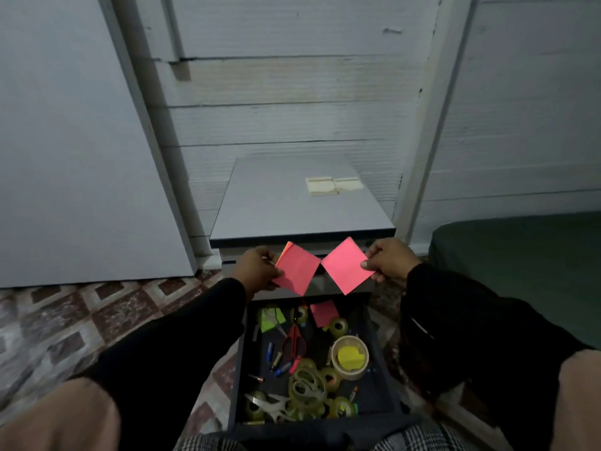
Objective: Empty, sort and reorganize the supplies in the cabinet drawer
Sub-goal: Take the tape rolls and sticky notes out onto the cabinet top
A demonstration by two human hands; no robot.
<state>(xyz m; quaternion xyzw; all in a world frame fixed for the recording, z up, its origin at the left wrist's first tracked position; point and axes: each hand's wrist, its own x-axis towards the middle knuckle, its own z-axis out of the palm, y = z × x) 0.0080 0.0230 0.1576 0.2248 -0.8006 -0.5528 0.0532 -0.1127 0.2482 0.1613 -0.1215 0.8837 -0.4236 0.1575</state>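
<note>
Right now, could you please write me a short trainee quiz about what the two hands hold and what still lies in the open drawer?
1. True or false: the left hand and the right hand each pinch a pink square sticky-note pad.
2. Where do the two pale yellow sticky-note pads lie? A) in the dark open drawer B) on the grey cabinet top C) on the floor
3. Fill in: the wide beige tape roll has a ___ note showing inside its ring.

Key: 1 true; 2 B; 3 yellow.
</note>
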